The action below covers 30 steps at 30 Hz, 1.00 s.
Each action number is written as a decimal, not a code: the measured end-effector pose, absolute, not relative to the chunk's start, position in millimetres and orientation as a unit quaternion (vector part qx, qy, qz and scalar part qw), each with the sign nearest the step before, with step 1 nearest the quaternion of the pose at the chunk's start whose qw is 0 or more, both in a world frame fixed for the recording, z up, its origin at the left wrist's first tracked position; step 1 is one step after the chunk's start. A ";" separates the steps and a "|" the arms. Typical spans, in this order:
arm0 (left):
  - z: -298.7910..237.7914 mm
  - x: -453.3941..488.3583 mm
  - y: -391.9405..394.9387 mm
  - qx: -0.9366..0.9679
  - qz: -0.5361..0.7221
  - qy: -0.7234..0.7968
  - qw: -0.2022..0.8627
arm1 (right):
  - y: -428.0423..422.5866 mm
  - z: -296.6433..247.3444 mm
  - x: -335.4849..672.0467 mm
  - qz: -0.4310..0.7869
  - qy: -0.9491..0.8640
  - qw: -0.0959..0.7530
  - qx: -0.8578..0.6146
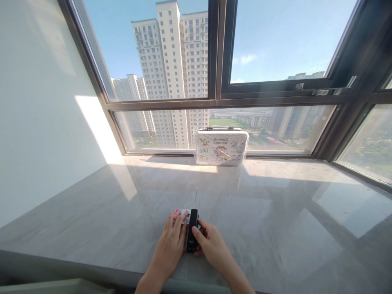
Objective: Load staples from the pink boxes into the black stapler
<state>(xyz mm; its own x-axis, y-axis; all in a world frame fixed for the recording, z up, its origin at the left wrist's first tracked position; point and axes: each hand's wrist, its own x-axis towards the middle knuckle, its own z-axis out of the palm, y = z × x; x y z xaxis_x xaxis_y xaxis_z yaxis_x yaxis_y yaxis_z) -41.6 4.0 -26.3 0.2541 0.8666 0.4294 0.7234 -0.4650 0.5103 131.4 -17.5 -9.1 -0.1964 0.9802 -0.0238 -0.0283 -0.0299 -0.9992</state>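
Note:
My left hand (174,240) lies over a small printed white-and-pink pack (185,212) on the sill, its fingers resting across the top. Most of the pack is hidden, so whether it is a box or a booklet I cannot tell. Along the pack's right edge lies a long black bar-shaped object (192,222), which looks like a stapler. My right hand (211,241) grips this object from the right, with the thumb on top and the other fingers curled at its side. Both hands are close together, almost meeting at the black object.
A small white case (222,149) with cartoon prints, a handle and clear plastic wrap stands at the back against the window (165,154). The grey marble sill (101,220) stretches to both sides. A white wall (45,122) rises at left.

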 end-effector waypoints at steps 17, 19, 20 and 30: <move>-27.2 -76.0 33.1 0.791 0.342 0.497 0.102 | -12.9 -3.8 87.8 0.457 -0.549 0.492 -0.498; -26.1 -74.5 32.4 0.789 0.341 0.501 0.098 | -14.1 -2.6 88.6 0.453 -0.551 0.491 -0.500; -25.9 -73.6 32.0 0.788 0.342 0.502 0.097 | -14.5 -2.2 89.2 0.454 -0.551 0.488 -0.502; -25.7 -66.7 29.8 0.780 0.345 0.511 0.107 | -10.1 -5.0 97.7 0.487 -0.542 0.458 -0.509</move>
